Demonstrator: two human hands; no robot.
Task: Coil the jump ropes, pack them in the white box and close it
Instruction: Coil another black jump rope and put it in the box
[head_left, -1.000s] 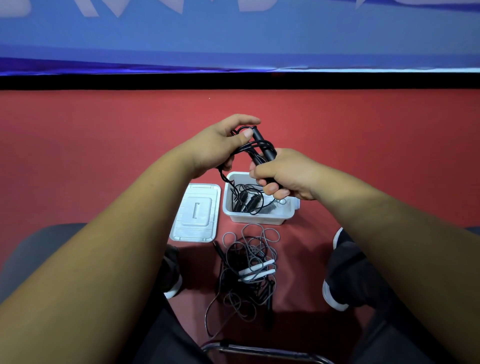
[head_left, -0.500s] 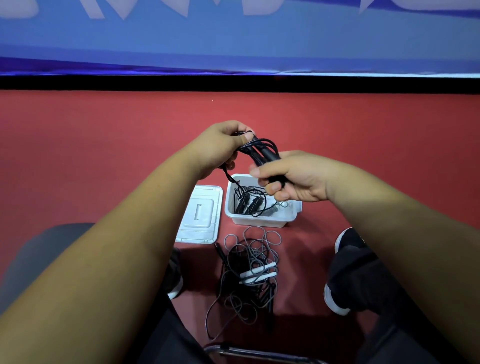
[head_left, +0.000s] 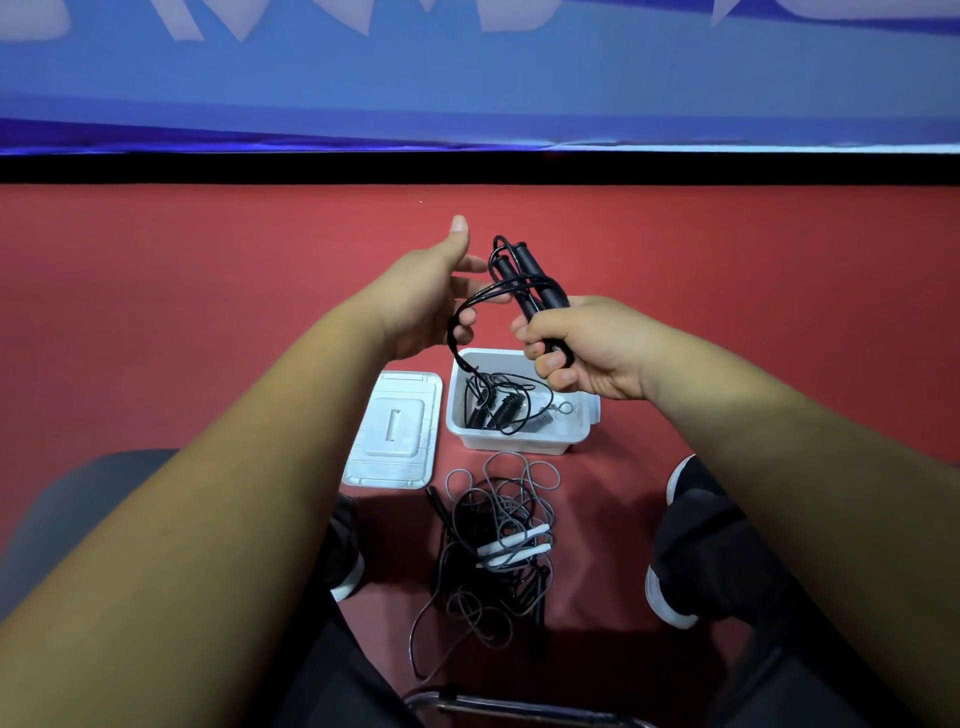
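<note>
Currently the right hand (head_left: 592, 348) grips both handles of the thin black jump rope (head_left: 524, 280), axis tilted up and away, directly above the open white plastic box (head_left: 514, 441); the left hand (head_left: 426, 301), fingers spread, sits beside its loop.

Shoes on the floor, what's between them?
A tangled pile of jump ropes, grey and black cords with white handles, lies between the left shoe and right shoe, in the head view.

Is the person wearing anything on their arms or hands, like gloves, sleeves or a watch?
No. The left forearm and right forearm are bare as far as the frame shows, with no sleeves. The left hand and right hand show no gloves, rings, watch or bracelet.
</note>
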